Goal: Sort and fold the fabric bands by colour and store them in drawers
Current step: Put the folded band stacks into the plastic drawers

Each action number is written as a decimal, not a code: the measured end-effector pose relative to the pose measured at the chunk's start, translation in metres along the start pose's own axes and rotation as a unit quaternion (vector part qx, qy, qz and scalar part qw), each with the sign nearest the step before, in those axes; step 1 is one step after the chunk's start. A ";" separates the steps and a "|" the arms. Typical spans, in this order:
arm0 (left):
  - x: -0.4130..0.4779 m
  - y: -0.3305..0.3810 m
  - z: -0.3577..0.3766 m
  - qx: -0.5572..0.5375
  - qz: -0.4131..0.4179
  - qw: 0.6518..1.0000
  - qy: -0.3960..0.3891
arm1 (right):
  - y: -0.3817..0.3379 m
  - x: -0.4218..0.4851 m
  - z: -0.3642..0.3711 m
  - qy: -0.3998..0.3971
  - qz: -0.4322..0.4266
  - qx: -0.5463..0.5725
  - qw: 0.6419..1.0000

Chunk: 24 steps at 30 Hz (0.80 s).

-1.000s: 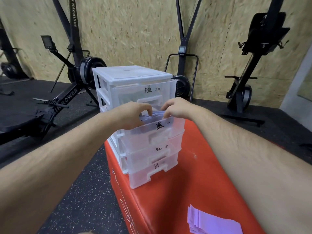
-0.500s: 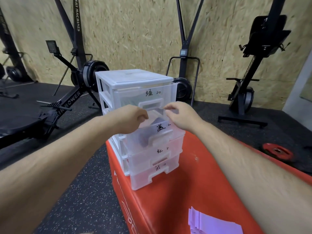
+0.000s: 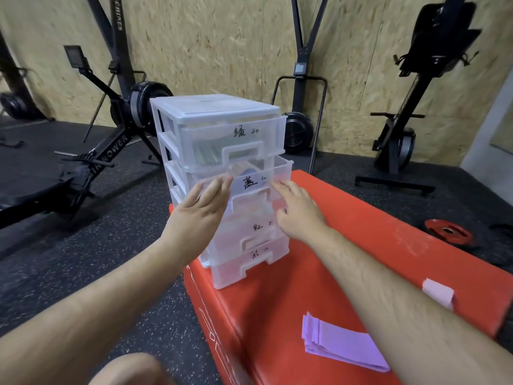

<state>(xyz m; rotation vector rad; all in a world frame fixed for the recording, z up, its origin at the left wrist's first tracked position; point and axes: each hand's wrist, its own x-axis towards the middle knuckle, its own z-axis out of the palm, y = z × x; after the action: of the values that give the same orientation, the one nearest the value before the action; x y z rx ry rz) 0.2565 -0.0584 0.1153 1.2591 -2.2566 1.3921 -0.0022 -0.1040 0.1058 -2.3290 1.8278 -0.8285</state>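
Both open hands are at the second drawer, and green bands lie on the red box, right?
No: the head view shows purple bands on the red box, not green. The left hand and right hand are open at the second drawer.

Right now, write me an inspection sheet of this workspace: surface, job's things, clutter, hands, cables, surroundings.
Surface: red padded box on a black floor.
Job's things: clear drawer unit stands at the box's far left end; its second drawer sticks out; green bands show in the top drawer; stack of purple bands and one pale pink band lie on the box.
Clutter: nothing seen.
Hands: left hand and right hand both open, fingers against the second drawer's front.
Cables: nothing seen.
Surroundings: red weight plate on the floor; rowing machine before a chipboard wall.
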 end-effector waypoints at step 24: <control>0.018 0.165 -0.033 -0.358 -0.004 0.929 -0.095 | 0.062 -0.166 -0.025 -0.030 -0.001 -0.084 0.996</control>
<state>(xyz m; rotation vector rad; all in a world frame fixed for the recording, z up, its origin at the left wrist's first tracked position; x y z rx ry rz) 0.1133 -0.0104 0.0381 1.1527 -2.5094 0.3506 -0.0934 0.0371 0.0431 -2.4252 1.9403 -0.6199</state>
